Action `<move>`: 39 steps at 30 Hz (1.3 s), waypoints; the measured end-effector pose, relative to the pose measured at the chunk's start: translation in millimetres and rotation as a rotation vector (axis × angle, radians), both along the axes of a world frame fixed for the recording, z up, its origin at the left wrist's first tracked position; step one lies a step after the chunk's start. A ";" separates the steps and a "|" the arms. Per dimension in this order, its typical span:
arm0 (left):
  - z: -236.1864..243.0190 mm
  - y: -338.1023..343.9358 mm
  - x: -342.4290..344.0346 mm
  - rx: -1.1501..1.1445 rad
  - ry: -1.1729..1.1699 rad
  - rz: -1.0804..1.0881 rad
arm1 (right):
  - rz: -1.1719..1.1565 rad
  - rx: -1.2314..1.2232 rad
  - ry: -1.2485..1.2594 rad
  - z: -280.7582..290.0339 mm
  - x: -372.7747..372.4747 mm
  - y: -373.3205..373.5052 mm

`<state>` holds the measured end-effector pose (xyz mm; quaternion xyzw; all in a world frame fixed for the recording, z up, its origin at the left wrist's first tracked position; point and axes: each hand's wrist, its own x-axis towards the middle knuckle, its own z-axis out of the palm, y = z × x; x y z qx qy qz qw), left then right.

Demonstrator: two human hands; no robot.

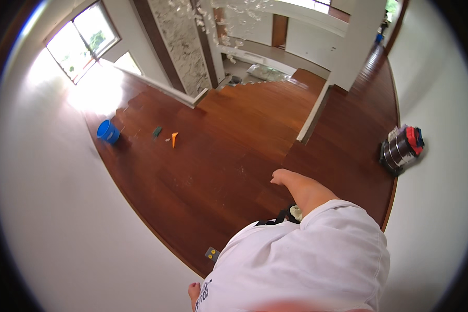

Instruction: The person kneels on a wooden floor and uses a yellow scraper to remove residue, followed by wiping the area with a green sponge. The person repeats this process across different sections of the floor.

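Observation:
My right hand (278,177) hangs over the reddish-brown wood floor (229,151), its fingers curled in, with nothing showing in them. Only part of my left hand (194,290) appears beside my white shirt at the lower edge; its fingers are mostly hidden. Neither hand touches any object that I can see. Farther off on the left, a blue bucket (108,132) stands close to the wall. Between it and the middle of the floor lie a dark green pad (157,132) and a flat orange tool (174,140), with a small pale piece near them.
A drum vacuum cleaner (400,149) with a red top stands by the right wall. Ahead, the floor meets a jagged stepped edge (244,85) above a lower level. A low white ledge (315,115) juts in from the pillar. A grey box (212,254) with yellow spots sits by the left wall.

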<state>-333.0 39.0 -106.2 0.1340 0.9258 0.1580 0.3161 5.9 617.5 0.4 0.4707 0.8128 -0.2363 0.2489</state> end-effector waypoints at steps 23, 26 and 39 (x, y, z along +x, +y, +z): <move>94.8 309.2 -533.6 0.025 0.091 -0.043 | -0.253 -0.145 0.213 -49.7 -447.4 197.5; 78.5 357.9 -573.3 0.052 0.093 -0.025 | -0.188 -0.140 0.091 -71.4 -490.4 239.7; 59.7 436.3 -787.7 -0.220 -0.080 -0.018 | -0.319 -0.104 0.434 -65.5 -801.1 405.3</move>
